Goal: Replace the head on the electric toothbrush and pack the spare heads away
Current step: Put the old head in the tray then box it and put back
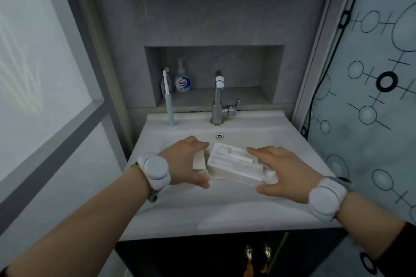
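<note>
Both hands hung over the sink (247, 211): the left hand (183, 162) curled round a beige box (200, 159), the right hand (286, 171) pinching the right end of the white tray (227, 164), thumb beneath. Its long axis ran left to right, the left end at the box mouth, one spare head (240, 157) lying in it. Well apart, the toothbrush (168, 103) stood upright at the back rim, nearer the left hand

In front of the faucet (217, 101), the left hand (182, 162) grips a small cardboard box (200, 160) and the right hand (286, 171) grips a white tray (227, 165) with a spare head (239, 157) lying in it, while the electric toothbrush (168, 102) stands upright left of the faucet.
</note>
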`<control>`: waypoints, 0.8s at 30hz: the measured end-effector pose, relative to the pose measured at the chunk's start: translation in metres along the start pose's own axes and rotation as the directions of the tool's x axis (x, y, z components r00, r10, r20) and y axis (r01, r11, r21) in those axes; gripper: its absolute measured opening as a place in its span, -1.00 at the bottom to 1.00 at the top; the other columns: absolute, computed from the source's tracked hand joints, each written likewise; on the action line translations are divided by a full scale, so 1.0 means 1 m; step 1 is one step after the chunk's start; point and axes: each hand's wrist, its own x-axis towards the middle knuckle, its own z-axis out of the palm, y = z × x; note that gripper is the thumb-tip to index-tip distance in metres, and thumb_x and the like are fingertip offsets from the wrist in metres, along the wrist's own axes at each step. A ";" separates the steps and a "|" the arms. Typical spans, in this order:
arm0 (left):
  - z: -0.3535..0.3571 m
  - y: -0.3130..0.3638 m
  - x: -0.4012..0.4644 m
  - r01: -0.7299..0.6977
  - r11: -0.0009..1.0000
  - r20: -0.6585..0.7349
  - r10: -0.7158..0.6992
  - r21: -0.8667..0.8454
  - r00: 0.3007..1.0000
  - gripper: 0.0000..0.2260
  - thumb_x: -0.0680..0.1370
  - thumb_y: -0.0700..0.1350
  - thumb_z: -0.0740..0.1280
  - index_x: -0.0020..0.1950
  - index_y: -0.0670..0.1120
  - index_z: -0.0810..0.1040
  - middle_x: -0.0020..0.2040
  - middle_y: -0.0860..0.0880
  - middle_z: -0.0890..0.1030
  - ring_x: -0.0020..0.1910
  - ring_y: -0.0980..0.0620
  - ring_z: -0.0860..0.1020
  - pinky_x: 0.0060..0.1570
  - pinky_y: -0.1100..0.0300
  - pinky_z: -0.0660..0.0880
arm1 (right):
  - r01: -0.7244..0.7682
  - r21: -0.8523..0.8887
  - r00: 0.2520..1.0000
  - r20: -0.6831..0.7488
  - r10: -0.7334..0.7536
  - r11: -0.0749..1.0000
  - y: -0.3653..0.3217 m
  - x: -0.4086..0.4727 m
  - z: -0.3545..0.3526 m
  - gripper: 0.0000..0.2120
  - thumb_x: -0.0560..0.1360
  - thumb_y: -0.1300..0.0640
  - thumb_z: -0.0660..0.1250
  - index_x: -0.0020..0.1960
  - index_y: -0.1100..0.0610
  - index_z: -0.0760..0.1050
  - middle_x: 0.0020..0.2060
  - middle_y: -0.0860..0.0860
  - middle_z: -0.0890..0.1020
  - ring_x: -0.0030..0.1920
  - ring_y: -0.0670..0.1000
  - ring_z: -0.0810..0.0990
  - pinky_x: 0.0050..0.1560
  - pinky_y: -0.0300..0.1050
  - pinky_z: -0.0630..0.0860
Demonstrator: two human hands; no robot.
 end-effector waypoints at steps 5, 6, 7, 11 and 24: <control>0.001 0.001 -0.007 -0.025 0.999 0.008 0.025 -0.031 1.000 -0.03 0.22 0.19 0.53 0.49 0.04 0.10 0.32 0.05 0.34 0.29 0.03 0.34 0.29 0.21 0.27 | 0.050 -0.033 0.998 0.050 -0.048 0.998 -0.003 0.003 -0.010 -0.18 0.34 -0.15 0.41 0.49 -0.21 0.08 0.30 -0.18 0.37 0.16 -0.08 0.35 0.28 -0.18 0.29; 0.001 0.001 -0.008 -0.028 0.999 0.014 0.028 -0.031 0.999 -0.01 0.22 0.18 0.54 0.50 0.04 0.07 0.33 0.06 0.34 0.30 0.03 0.34 0.31 0.20 0.27 | 0.061 -0.049 0.996 0.066 -0.057 0.997 -0.004 0.004 -0.013 -0.18 0.34 -0.15 0.41 0.48 -0.22 0.08 0.30 -0.18 0.38 0.16 -0.08 0.35 0.28 -0.18 0.29; 0.001 0.001 -0.009 -0.033 0.999 0.018 0.034 -0.031 0.999 0.00 0.22 0.18 0.54 0.51 0.04 0.05 0.34 0.06 0.34 0.31 0.03 0.33 0.32 0.21 0.26 | 0.070 -0.064 0.995 0.082 -0.065 0.996 -0.004 0.005 -0.015 -0.18 0.33 -0.15 0.41 0.48 -0.23 0.08 0.29 -0.19 0.38 0.17 -0.08 0.35 0.28 -0.18 0.28; 0.003 0.002 -0.013 -0.076 0.997 0.046 0.076 -0.008 0.996 0.03 0.24 0.17 0.54 0.52 0.02 -0.01 0.37 0.03 0.32 0.34 0.03 0.31 0.31 0.26 0.20 | 0.104 -0.110 0.988 0.126 -0.090 0.988 -0.009 0.011 -0.019 -0.18 0.33 -0.12 0.42 0.48 -0.22 0.10 0.28 -0.19 0.39 0.19 -0.08 0.34 0.29 -0.16 0.26; 0.009 0.012 -0.009 -0.026 0.998 0.046 0.024 0.052 0.999 0.06 0.24 0.19 0.52 0.53 -0.04 -0.05 0.40 -0.04 0.34 0.36 -0.05 0.32 0.35 0.11 0.29 | 0.011 -0.089 0.996 0.093 -0.002 0.996 -0.050 0.022 -0.021 -0.05 0.32 -0.26 0.43 0.54 -0.03 0.03 0.46 -0.05 0.32 0.42 0.03 0.28 0.43 -0.11 0.22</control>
